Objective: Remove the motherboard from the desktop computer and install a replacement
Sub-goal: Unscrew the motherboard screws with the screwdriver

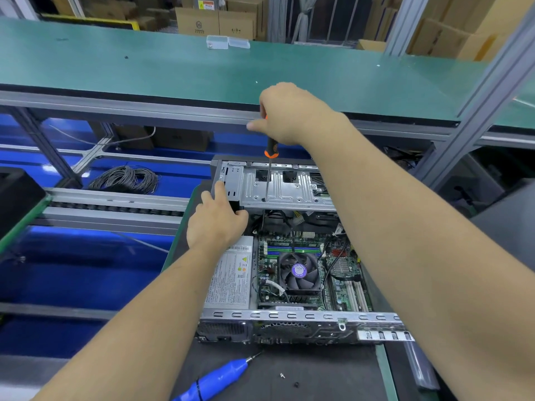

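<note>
The right hand (289,117) is gripping an orange-and-black screwdriver (270,149), tip on the silver metal drive cage (289,186); the left hand (217,224) is gripping the cage's left corner. The green motherboard (341,273), sitting inside the open case, is looking stiff yet fragile; best held by its edges.

Dark work mat (333,371) carries the open desktop computer (289,319). In front of it on the mat: blue electric screwdriver (220,377), two loose screws (282,375). Green shelf (115,68) behind holds clear plastic boxes (227,42).
</note>
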